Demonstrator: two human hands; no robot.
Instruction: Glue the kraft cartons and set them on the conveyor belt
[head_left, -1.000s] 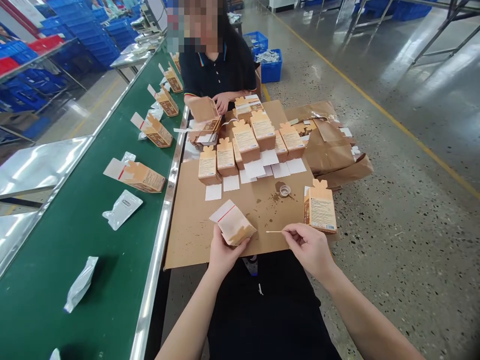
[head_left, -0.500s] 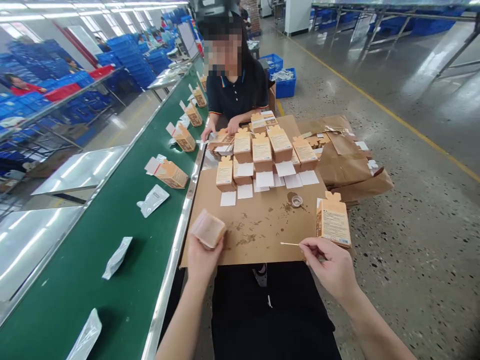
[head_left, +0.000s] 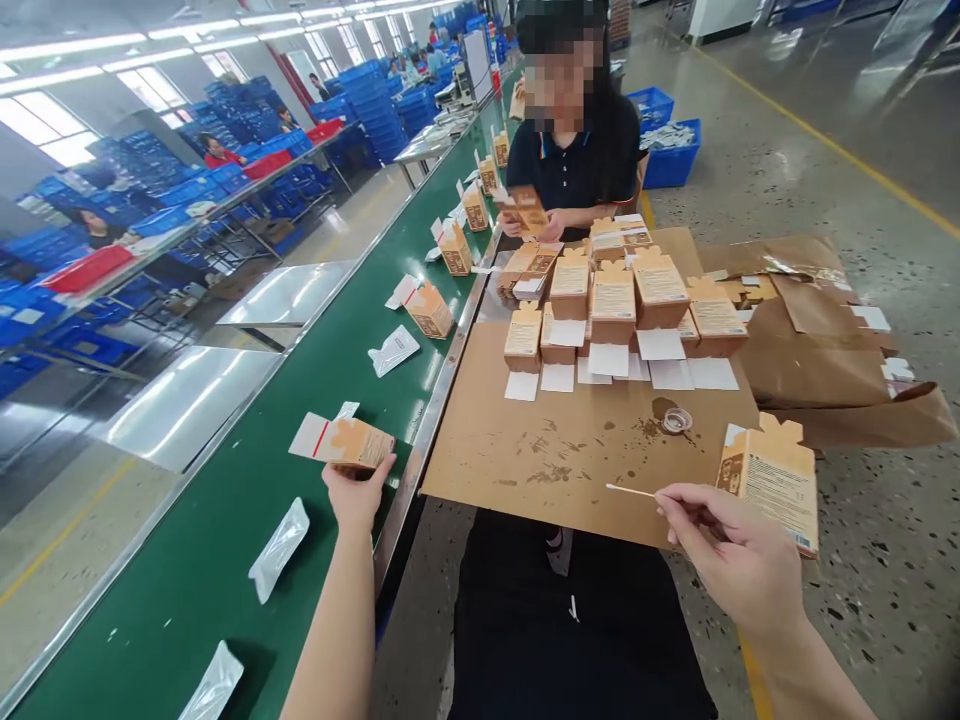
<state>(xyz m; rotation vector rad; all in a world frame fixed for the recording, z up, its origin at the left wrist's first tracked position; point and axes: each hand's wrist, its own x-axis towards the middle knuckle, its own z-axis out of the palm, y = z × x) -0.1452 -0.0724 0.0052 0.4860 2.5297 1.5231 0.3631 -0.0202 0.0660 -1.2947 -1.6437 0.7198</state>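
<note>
My left hand (head_left: 358, 497) is closed around a small orange-brown carton (head_left: 361, 442) over the green conveyor belt (head_left: 187, 560). The carton lies on its side, its white flap with a red strip pointing left. Between the fingertips of my right hand (head_left: 727, 545) is a thin cotton swab (head_left: 628, 490), tip toward the left, above the front of the cardboard sheet (head_left: 480, 440). Just beyond that hand stands an open-topped carton (head_left: 780, 485) at the sheet's right corner. A small clear dish (head_left: 676, 420) sits on the cardboard among wet spots.
Several cartons (head_left: 613, 300) are piled at the back of the cardboard. A co-worker (head_left: 574, 165) across the table holds a flat carton (head_left: 525, 208). Silver pouches (head_left: 279, 550) and more cartons (head_left: 429, 310) lie along the belt. A brown paper wrapper (head_left: 817, 340) is at the right.
My left hand has carried the carton from above the cardboard leftward onto the belt. My right hand still pinches the swab. The view has turned left, and the co-worker has lifted a flat carton.
</note>
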